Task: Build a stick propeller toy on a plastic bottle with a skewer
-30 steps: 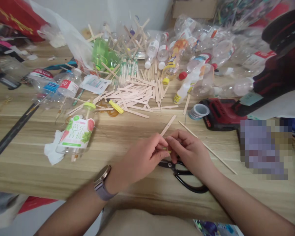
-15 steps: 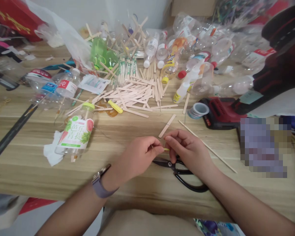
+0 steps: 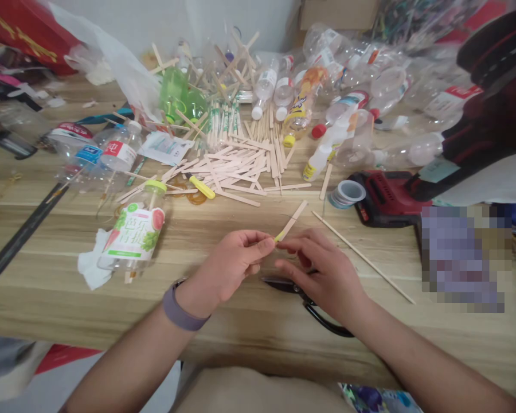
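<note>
Pinched between the thumb and fingers of my left hand (image 3: 245, 258) is a small yellow strip (image 3: 279, 236), its end poking out past the fingertips; its exact kind is too small to tell. My right hand (image 3: 327, 272) hovers just beside it with thumb and fingers apart, the index fingertip close to the strip; whether they touch I cannot tell. Beneath the right hand lies a pair of black-handled scissors (image 3: 324, 318), partly covered. A flat wooden craft stick (image 3: 295, 218) with a thin dark line across it rests just beyond the fingertips.
A thin round stick (image 3: 365, 258) lies to the right. Behind are a heap of craft sticks (image 3: 236, 166), a yellow-handled tool (image 3: 202, 187), a tape roll (image 3: 347, 194) and many plastic bottles. A labelled bottle (image 3: 133, 229) lies left; a red-black power tool (image 3: 387, 195) stands right.
My left hand has turned and raised the yellow strip slightly up and left. The right hand has loosened its pinch and spread its fingers.
</note>
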Demonstrator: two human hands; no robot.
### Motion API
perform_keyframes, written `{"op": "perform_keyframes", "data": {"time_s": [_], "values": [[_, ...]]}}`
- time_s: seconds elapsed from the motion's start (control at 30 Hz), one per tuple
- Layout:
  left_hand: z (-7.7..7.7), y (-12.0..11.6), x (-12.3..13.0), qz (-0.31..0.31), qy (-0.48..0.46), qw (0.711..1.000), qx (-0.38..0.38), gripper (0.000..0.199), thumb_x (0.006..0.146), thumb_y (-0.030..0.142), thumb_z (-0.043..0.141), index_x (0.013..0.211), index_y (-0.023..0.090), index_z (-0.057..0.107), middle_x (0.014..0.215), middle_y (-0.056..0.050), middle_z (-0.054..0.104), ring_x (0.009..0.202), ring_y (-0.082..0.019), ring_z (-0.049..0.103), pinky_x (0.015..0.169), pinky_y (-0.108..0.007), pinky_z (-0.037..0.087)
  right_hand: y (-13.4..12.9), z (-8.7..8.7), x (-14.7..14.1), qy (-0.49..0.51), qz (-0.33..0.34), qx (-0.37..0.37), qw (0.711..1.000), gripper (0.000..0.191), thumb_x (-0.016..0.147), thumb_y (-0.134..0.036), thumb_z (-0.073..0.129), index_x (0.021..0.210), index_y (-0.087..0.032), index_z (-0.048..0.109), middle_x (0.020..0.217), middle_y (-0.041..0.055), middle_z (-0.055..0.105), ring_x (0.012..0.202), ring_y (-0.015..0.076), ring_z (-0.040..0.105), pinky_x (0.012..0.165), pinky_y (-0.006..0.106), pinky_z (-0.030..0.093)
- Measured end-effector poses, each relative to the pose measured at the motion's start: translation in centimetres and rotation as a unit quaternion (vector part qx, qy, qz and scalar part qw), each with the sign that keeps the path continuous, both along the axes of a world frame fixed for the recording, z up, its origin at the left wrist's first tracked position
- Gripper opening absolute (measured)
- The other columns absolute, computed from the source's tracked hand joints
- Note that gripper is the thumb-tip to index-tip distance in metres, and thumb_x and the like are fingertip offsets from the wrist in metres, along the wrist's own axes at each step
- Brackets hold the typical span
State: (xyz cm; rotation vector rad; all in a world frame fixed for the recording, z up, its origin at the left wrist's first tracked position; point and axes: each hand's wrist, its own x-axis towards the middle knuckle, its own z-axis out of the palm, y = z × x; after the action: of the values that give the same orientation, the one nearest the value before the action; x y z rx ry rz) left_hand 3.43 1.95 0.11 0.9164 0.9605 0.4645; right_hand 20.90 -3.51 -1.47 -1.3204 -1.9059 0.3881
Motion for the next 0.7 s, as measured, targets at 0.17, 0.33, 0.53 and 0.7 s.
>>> {"op": "perform_keyframes", "data": {"time_s": [0.17, 0.33, 0.53, 0.7], "values": [[0.0, -0.1, 0.2, 0.016, 0.047, 0.997, 0.059, 0.029, 0.076, 0.043, 0.071, 0.084, 0.016, 0.064, 0.07, 0.004, 0.052, 0.055, -0.006, 0.038, 0.051, -0.021, 0.027, 0.1, -0.1, 0.1, -0.005, -0.004, 0.044, 0.999, 0.012, 0.092, -0.015, 0.054, 0.093, -0.021, 0.064, 0.098, 0.0098, 0.064, 0.09, 0.0195, 0.066, 0.068, 0.03, 0.054], [0.1, -0.1, 0.0, -0.055, 0.085, 0.985, 0.143, 0.023, 0.082, 0.041, 0.066, 0.085, 0.018, 0.067, 0.08, 0.002, 0.064, 0.069, -0.011, 0.052, 0.064, -0.024, 0.039, 0.0, 0.5, 0.4, 0.006, 0.046, 0.019, 0.999, 0.012, 0.094, -0.013, 0.049, 0.094, -0.023, 0.057, 0.106, 0.008, 0.071, 0.101, 0.0189, 0.068, 0.079, 0.03, 0.055], [0.5, 0.4, -0.6, -0.113, 0.178, 0.931, 0.299, 0.02, 0.09, 0.031, 0.052, 0.094, 0.018, 0.068, 0.094, -0.003, 0.067, 0.083, -0.016, 0.059, 0.073, -0.029, 0.043, 0.1, 0.8, 0.8, -0.013, 0.043, -0.005, 0.999, 0.013, 0.093, -0.013, 0.047, 0.096, -0.024, 0.054, 0.108, 0.0065, 0.074, 0.092, 0.0167, 0.073, 0.073, 0.026, 0.057], [1.0, 0.6, -0.8, -0.169, 0.203, 0.866, 0.424, 0.02, 0.086, 0.009, 0.049, 0.089, 0.017, 0.067, 0.092, -0.002, 0.065, 0.082, -0.014, 0.059, 0.073, -0.026, 0.043, 0.2, 0.8, 1.0, -0.041, 0.081, 0.003, 0.996, 0.013, 0.093, -0.013, 0.045, 0.095, -0.024, 0.052, 0.109, 0.0071, 0.074, 0.091, 0.0176, 0.073, 0.072, 0.027, 0.057]]}}
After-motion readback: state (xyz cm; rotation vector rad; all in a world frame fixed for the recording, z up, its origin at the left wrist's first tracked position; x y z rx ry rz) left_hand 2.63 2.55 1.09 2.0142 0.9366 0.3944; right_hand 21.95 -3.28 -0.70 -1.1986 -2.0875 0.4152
